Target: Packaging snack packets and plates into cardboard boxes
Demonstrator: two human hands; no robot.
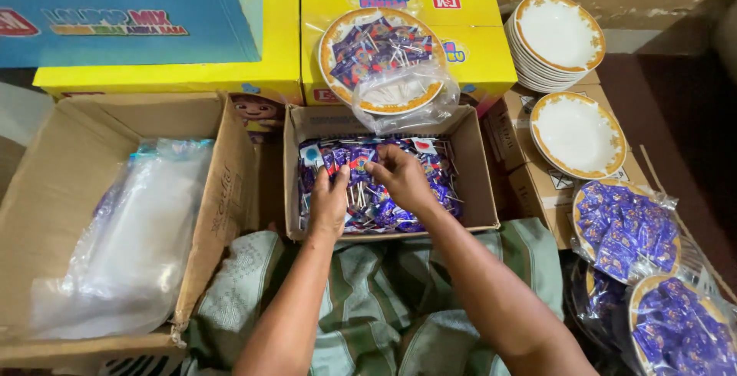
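A small cardboard box point(477, 184) in front of me is full of purple-wrapped lollipops point(437, 180) with white sticks. Both my hands reach into it. My left hand point(329, 201) lies palm down on the lollipops at the left, fingers curled into the pile. My right hand point(401, 176) rests on the pile's middle, fingers bent and pinching among the sticks. What each hand actually grips is hidden under the fingers. Behind the box a gold-rimmed plate point(381, 60) heaped with lollipops sits in a clear plastic bag.
A large cardboard box point(69, 153) at left holds clear plastic bags point(134, 238). Yellow cartons point(476, 46) stand behind. At right are a stack of white plates point(554, 38), a single plate point(577, 134) and two bagged plates of lollipops point(626, 230). Green striped cloth point(368, 291) covers my lap.
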